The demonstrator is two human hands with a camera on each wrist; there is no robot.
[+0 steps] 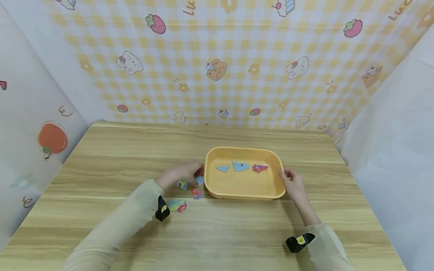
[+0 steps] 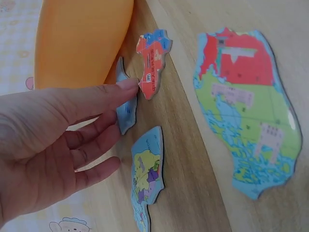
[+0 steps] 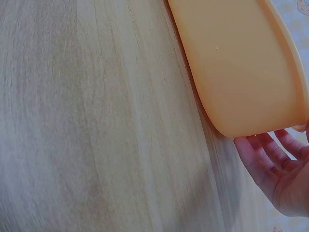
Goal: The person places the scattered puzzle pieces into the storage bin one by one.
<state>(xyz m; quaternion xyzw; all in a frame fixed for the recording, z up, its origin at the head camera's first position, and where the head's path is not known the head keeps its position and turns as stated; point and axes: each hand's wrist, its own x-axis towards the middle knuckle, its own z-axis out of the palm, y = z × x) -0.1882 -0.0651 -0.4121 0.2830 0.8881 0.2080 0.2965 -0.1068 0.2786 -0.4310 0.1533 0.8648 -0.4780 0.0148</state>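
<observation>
My left hand (image 1: 185, 172) is at the left side of the yellow tray (image 1: 244, 192), its thumb and fingers pinching a light-blue puzzle piece (image 2: 126, 110). Near that hand lie a red-and-blue puzzle piece (image 2: 153, 65), a blue piece with a yellow patch (image 2: 147, 166) and a larger red-and-green map piece (image 2: 248, 113). On the tray's right end, my right hand (image 1: 293, 183) grips the rim, thumb on top and fingers against the outer wall. Inside the tray rest two light-blue pieces, one small (image 1: 223, 169) and one wider (image 1: 240, 166), plus a red-and-purple piece (image 1: 260, 168).
The wooden table (image 1: 230, 237) carries the tray and the loose pieces. A checked cloth (image 1: 237, 45) with cartoon prints hangs behind it, and white sheets flank both sides. Each sleeve has a black camera (image 1: 162, 209) at the wrist.
</observation>
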